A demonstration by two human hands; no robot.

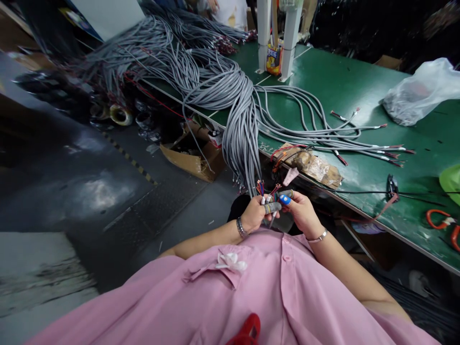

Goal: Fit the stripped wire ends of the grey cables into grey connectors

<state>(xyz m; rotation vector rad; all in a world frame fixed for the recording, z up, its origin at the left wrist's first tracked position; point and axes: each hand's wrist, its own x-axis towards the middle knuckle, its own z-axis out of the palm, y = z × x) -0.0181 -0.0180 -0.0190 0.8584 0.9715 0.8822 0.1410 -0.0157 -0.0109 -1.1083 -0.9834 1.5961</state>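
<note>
Gray cable ends with colourful wires (260, 188) are pointing forward, left hand (254, 213) squeezing them, right hand (304, 213) curling beside, hold hidden.

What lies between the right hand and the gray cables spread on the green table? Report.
Head view: taped cardboard on the edge of the green table, plus a small pale pink object.
</note>
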